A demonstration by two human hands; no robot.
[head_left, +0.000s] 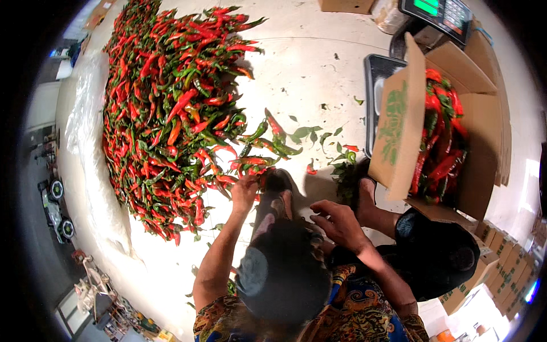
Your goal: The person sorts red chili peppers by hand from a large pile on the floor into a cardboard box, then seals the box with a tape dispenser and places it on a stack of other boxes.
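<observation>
A large heap of red and green chili peppers point(171, 114) covers the floor at the left. At its near right edge, my left hand point(245, 194) reaches down with its fingers closed on a red chili pepper point(259, 170); the hand partly hides the grip. My right hand point(340, 225) hovers over my legs, fingers a little bent and apart, with nothing visible in them. To the right, an open cardboard box point(393, 131) holds long red peppers point(441, 154). It stands tilted on a black scale platform point(379, 80).
Leaves and stems point(342, 174) lie beside my right foot, with loose peppers point(276, 128) farther left. The scale's display point(436, 14) is at the top right. Clear plastic sheeting point(88, 131) borders the heap. Stacked cartons point(507, 262) stand at the lower right.
</observation>
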